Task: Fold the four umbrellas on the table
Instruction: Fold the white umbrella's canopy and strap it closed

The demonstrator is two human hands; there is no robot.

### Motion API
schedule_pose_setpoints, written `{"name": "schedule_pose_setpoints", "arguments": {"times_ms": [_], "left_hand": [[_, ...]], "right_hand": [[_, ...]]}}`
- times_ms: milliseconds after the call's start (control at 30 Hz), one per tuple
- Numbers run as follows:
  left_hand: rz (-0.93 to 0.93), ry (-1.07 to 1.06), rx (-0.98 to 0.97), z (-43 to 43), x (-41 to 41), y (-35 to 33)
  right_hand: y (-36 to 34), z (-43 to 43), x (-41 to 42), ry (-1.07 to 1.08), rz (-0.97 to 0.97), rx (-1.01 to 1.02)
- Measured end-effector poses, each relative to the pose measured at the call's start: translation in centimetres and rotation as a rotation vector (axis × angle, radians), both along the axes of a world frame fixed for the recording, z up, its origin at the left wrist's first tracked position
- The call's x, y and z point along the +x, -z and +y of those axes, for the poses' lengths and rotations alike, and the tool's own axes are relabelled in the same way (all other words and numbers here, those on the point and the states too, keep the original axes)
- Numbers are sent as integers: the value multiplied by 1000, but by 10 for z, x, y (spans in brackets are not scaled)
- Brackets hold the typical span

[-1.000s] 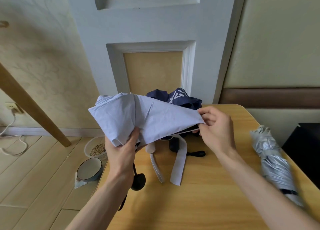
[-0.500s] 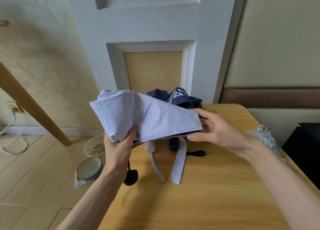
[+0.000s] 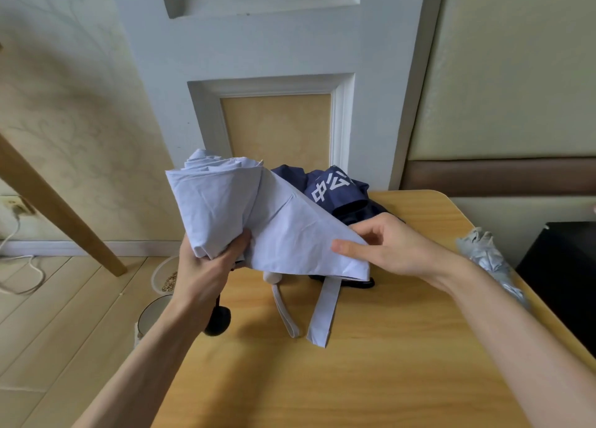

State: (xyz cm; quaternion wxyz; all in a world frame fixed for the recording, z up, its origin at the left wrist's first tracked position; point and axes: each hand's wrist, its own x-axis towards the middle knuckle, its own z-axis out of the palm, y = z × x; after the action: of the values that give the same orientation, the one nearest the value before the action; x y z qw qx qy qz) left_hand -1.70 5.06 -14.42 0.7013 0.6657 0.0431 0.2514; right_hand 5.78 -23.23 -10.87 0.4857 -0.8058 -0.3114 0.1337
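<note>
I hold a pale lilac umbrella [image 3: 258, 221] above the wooden table [image 3: 371, 363]. My left hand [image 3: 206, 266] grips its bunched canopy near the left end. My right hand [image 3: 393, 247] pinches the canopy's right corner flap between thumb and fingers. Its lilac strap [image 3: 322, 314] hangs down to the table, and a black round handle [image 3: 219, 321] dangles below my left hand. Behind it a navy umbrella [image 3: 335, 192] with white print lies crumpled at the table's far edge. A folded silver umbrella [image 3: 490, 260] lies along the right edge.
A white loop strap [image 3: 283, 311] lies on the table beside the lilac strap. On the floor to the left stand a bowl [image 3: 151, 314] and a tub of grain [image 3: 166, 279]. A slanted wooden leg [image 3: 61, 214] crosses the left. A black object [image 3: 564, 276] stands right of the table.
My right hand moved its hold along the flap's edge, and the canopy has rolled tighter around the left end. My left hand stayed on the bundle.
</note>
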Motion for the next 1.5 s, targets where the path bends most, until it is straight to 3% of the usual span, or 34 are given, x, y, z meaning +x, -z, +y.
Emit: {"name": "schedule_pose_setpoints", "arguments": {"times_ms": [100,400,600,800,967,1167,1267,1400,1500], "left_hand": [[-8,0,22,7,0,-3],[-31,-77,-28,3,5,2],[-14,-114,-70,1,10,9],[-24,-105,-21,6,8,8],[-34,-127,2,9,5,9],[-26,-144,23,10,6,11],[-23,-115,-14,5,8,12],[-13,-85,-31,2,11,14],[18,-69,-49,2,13,16]], "right_hand": [[-6,-13,6,115,-45,30],[-4,-17,11,252,187,267],[-18,-11,-1,49,259,363],[-16,2,-6,206,210,326],[-14,-3,-4,200,228,160],[-15,-3,-1,376,173,226],[-14,2,-3,364,247,282],[-10,8,-5,353,297,199],[-19,7,-9,310,305,293]]}}
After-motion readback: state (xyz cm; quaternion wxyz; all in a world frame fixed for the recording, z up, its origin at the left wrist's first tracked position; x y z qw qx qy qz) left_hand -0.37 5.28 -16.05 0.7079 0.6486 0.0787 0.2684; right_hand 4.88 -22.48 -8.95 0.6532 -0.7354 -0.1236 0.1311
